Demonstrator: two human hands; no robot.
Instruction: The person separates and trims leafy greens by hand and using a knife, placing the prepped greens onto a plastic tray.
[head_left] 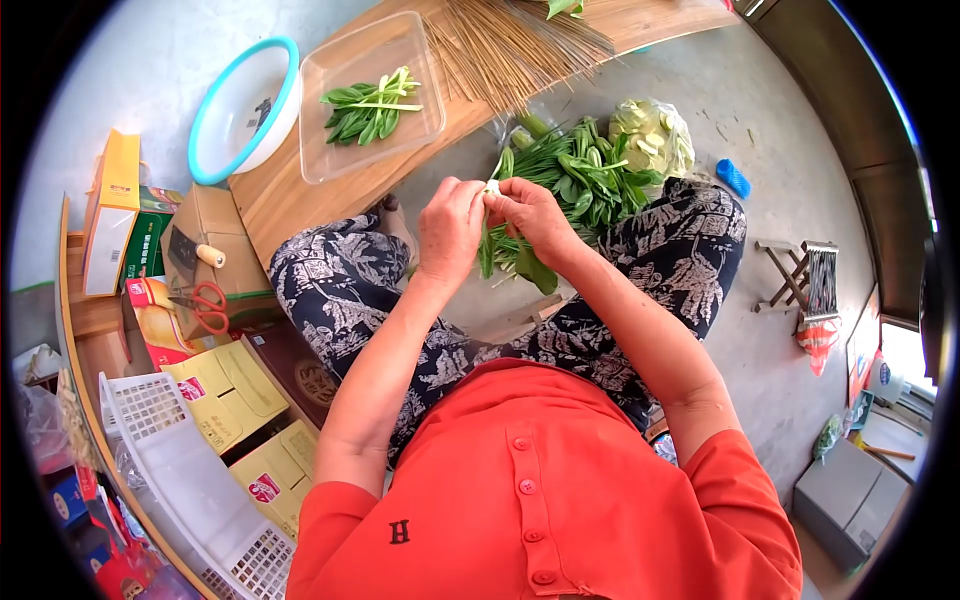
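My left hand [452, 222] and my right hand [532, 217] meet above my lap, fingers pinched on the pale root end of a leafy green [525, 262]. Its leaves hang down below my fingers. Just beyond my right hand, a heap of leafy greens [585, 175] lies near the floor between my knees. A clear plastic tray [432, 112] on the wooden table holds several green leaves with pale stems [372, 108].
Thin brown sticks [510, 50] lie on the wooden table [265, 205]. Left of the tray is a blue-rimmed basin [205, 135]. Red scissors [208, 308] and a knife [208, 255] are by the cardboard box. A bag of cut vegetables [652, 138] and a folding stool [820, 280] are at right.
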